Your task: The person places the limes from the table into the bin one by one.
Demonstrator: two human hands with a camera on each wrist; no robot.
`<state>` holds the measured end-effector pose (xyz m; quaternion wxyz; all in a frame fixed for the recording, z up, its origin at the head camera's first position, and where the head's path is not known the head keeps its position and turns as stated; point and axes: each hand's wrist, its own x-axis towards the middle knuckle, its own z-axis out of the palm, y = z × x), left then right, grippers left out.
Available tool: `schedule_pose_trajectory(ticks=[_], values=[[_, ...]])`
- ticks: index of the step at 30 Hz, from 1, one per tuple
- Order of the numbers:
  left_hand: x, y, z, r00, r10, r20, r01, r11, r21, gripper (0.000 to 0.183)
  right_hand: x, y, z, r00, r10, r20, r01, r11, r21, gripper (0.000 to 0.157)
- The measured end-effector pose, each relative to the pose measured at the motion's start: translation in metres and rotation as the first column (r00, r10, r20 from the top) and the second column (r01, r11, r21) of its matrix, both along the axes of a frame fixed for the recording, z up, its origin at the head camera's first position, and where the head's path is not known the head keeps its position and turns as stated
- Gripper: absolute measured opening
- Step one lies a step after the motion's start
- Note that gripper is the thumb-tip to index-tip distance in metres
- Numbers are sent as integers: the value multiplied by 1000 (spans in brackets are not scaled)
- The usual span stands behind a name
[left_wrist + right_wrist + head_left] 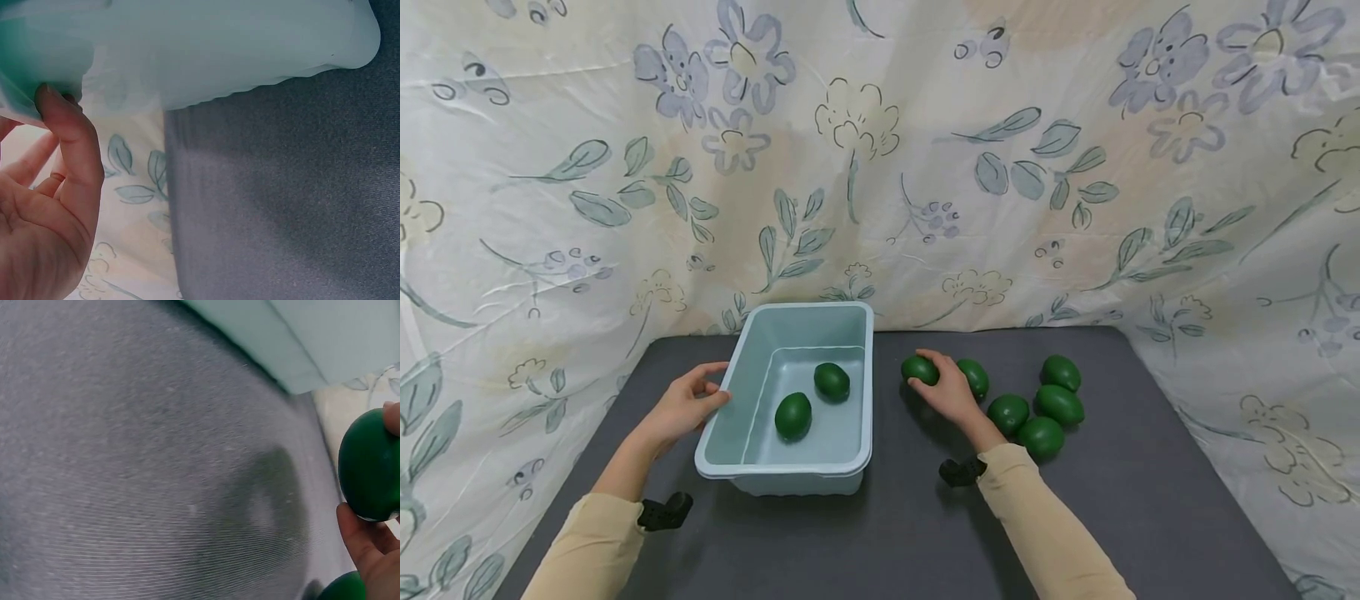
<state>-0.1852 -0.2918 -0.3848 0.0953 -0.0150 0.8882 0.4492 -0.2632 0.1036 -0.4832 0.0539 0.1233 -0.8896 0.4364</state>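
Observation:
My right hand (951,390) grips a glossy dark green avocado (919,370) between thumb and fingers, to the right of the tub. In the right wrist view this avocado (370,465) is held above the dark table, its shadow below. My left hand (685,408) holds the left rim of a pale blue-green plastic tub (867,400). In the left wrist view, one digit of the left hand (53,206) presses on the tub wall (250,50), other fingers behind the rim. Inside the tub lie two avocados, one nearer me (793,417) and one farther right (832,382).
Several more avocados lie on the table's right: one just behind the right hand (973,379), the others grouped near the right forearm (1060,405). A floral cloth (880,167) hangs along the dark table's (910,533) back edge and down both sides.

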Motion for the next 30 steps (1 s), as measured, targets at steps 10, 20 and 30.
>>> schedule_pose_trajectory(ticks=[10, 20, 30], values=[[-1, -2, 0, 1000, -14, -16, 14, 1000, 4, 60, -2, -3, 29, 999, 44, -18, -44, 999, -11, 55], [-1, -2, -2, 1000, -16, -9, 16, 1000, 14, 60, 4, -9, 58, 996, 91, -7, -91, 995, -32, 56], [-2, -5, -3, 1000, -20, -11, 20, 1000, 21, 60, 2, -19, 79, 993, 114, -37, -114, 993, -6, 55]])
